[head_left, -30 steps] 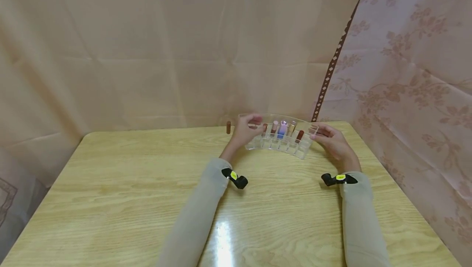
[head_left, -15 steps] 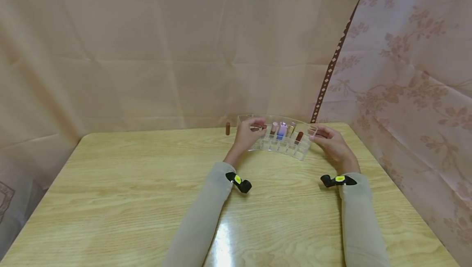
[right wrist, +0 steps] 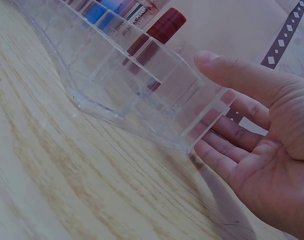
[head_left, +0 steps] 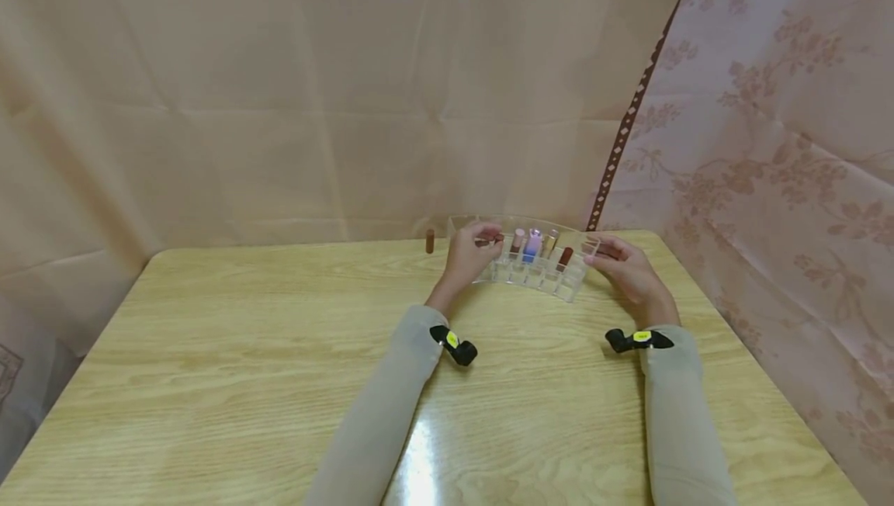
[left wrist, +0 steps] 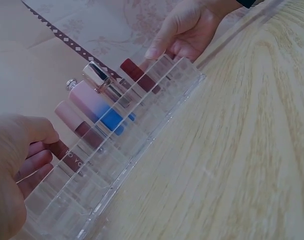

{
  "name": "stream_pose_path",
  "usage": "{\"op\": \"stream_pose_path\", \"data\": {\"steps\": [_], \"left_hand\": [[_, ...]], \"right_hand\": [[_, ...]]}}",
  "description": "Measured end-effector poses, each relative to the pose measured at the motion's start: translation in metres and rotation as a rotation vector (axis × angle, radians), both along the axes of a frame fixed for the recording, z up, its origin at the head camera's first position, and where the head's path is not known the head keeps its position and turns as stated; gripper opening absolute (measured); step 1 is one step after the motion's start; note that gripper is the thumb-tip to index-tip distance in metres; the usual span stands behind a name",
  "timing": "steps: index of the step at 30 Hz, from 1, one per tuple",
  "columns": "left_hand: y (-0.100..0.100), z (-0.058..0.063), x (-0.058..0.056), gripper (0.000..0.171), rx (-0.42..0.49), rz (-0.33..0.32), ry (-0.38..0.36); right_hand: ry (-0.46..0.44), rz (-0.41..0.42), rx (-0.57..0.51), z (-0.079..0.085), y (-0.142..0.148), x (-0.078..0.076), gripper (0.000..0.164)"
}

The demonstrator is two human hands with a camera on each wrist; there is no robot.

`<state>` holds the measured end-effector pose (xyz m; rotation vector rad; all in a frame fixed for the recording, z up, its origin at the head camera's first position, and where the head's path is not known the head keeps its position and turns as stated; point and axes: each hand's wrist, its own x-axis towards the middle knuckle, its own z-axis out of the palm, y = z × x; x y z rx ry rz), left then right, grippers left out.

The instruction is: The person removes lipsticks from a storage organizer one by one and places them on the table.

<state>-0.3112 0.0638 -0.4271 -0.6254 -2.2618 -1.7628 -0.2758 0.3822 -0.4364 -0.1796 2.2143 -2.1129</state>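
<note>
A clear curved lipstick organizer [head_left: 536, 281] with stepped compartments stands toward the far side of the table. My left hand [head_left: 466, 254] is at its left end, thumb and fingers pinching the top of a brown lipstick [left wrist: 68, 156] that sits in a slot. At the opposite end, my right hand [right wrist: 261, 130] holds the organizer's side, thumb at the upper edge and fingers around the end wall. Between the hands, a pink-capped lipstick [head_left: 518, 240], a pink-and-blue tube [head_left: 533, 245], a gold-capped tube [head_left: 550, 242] and a dark red lipstick [head_left: 565, 258] stand in slots.
Left of the organizer, another brown lipstick [head_left: 429, 241] stands upright near the table's back edge. A beige curtain [head_left: 279, 102] hangs behind the wooden table [head_left: 244, 366], and a floral pink curtain [head_left: 789, 164] runs along the right side.
My left hand has shifted slightly right and closed in on the brown lipstick at the organizer's left part. The right hand keeps its place at the other end.
</note>
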Motion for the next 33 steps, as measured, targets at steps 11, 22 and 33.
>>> {"op": "stream_pose_path", "data": {"steps": [11, 22, 33], "left_hand": [[0.0053, 0.0023, 0.0023, 0.021, -0.009, 0.073, 0.034], [0.0057, 0.0026, 0.0040, 0.020, -0.006, 0.080, 0.022], [0.0044, -0.0011, 0.0028, 0.019, 0.017, 0.077, 0.041]], "right_hand": [[0.007, -0.003, -0.013, 0.0030, -0.0013, -0.0015, 0.061], [0.012, 0.001, -0.029, 0.0019, -0.0006, -0.0020, 0.060], [-0.009, -0.009, -0.015, 0.0029, -0.0032, -0.0025, 0.064]]}}
